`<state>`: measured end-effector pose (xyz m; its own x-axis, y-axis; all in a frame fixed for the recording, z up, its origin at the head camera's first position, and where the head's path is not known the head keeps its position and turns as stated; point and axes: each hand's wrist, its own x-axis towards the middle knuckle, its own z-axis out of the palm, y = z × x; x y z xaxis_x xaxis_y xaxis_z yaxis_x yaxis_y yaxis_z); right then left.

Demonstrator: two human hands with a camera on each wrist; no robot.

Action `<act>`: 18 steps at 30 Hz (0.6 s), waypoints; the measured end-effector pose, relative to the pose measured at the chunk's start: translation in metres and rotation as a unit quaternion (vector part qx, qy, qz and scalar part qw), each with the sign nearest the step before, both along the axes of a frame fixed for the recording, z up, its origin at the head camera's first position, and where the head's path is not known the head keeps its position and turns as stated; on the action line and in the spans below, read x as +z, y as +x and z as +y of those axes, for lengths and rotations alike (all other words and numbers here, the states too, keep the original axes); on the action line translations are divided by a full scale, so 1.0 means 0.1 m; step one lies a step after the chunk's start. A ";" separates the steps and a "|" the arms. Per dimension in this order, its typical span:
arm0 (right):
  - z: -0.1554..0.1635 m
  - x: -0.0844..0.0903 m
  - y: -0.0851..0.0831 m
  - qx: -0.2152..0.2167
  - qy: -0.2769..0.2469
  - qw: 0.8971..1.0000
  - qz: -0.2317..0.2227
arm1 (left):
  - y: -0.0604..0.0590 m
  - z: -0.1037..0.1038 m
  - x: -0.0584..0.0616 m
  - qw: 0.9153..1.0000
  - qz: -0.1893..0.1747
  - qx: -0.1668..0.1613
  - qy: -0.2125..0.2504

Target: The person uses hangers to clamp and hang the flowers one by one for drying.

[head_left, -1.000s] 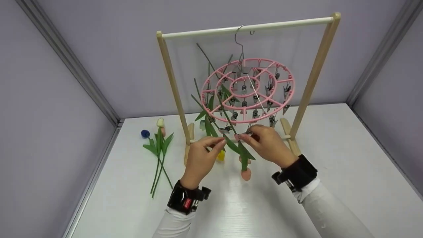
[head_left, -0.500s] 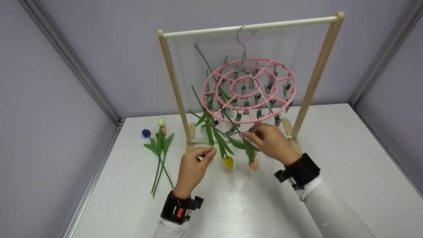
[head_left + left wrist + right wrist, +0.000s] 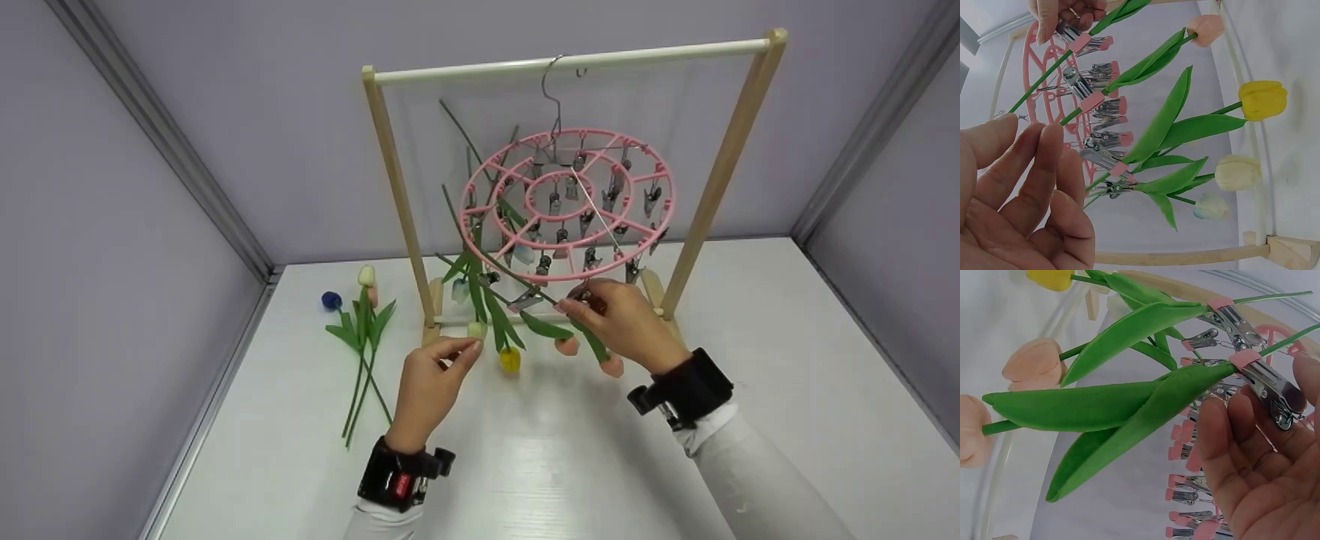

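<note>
My right hand (image 3: 631, 324) holds a metal clip (image 3: 1272, 385) with pink tips, thumb on one side and fingers under it. That clip grips the stem of a pink tulip (image 3: 612, 366), which hangs head down. Beside it a second pink tulip (image 3: 567, 346) hangs from its own clip (image 3: 1079, 87). My left hand (image 3: 431, 386) holds nothing, fingers loosely bent, just left of the yellow tulip (image 3: 510, 359). A white tulip (image 3: 1238, 173) and a pale blue one (image 3: 1211, 206) hang nearby. All these hang from the pink round clip hanger (image 3: 568, 277).
The hanger hooks onto the white bar (image 3: 480, 70) of a wooden stand (image 3: 724, 172). Several more clips dangle from its rings. On the table (image 3: 247, 450), left of the stand, lie a blue tulip (image 3: 331, 301), a white tulip (image 3: 366, 276) and a pink one (image 3: 373, 296).
My left hand has drawn back left and down, away from the stem. The pink tulip at my right hand has swung to the right, while that hand has shifted slightly right.
</note>
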<state>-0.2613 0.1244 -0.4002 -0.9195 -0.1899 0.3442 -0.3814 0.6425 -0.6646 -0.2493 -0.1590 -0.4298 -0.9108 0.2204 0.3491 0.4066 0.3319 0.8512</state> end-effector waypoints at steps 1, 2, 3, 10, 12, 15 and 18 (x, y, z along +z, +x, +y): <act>0.00 0.00 0.00 -0.002 0.000 1.000 0.000 | 0.00 -0.01 0.00 1.000 0.000 0.001 -0.001; 0.00 0.00 0.01 -0.003 0.000 1.000 -0.001 | 0.00 -0.01 0.00 1.000 0.001 0.001 0.000; 0.01 0.01 0.01 -0.005 -0.001 1.000 -0.001 | 0.00 -0.02 0.00 1.000 0.002 0.000 0.001; 0.05 0.02 0.00 -0.006 -0.012 1.000 -0.017 | 0.00 -0.04 -0.02 1.000 0.003 0.003 0.008; 0.06 0.02 0.00 -0.009 -0.017 1.000 -0.025 | -0.01 -0.04 -0.02 1.000 0.001 0.004 0.007; 0.08 0.03 0.00 -0.015 -0.025 0.999 -0.033 | -0.01 -0.04 -0.03 1.000 0.001 0.006 0.006; 0.10 0.02 0.00 -0.023 -0.024 0.999 -0.035 | -0.01 -0.05 -0.03 1.000 0.001 0.010 0.003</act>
<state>-0.2614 0.1346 -0.3978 -0.9489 -0.1318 0.2866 -0.3040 0.6253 -0.7188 -0.2499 -0.1636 -0.4328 -0.9142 0.2008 0.3519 0.4016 0.3341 0.8527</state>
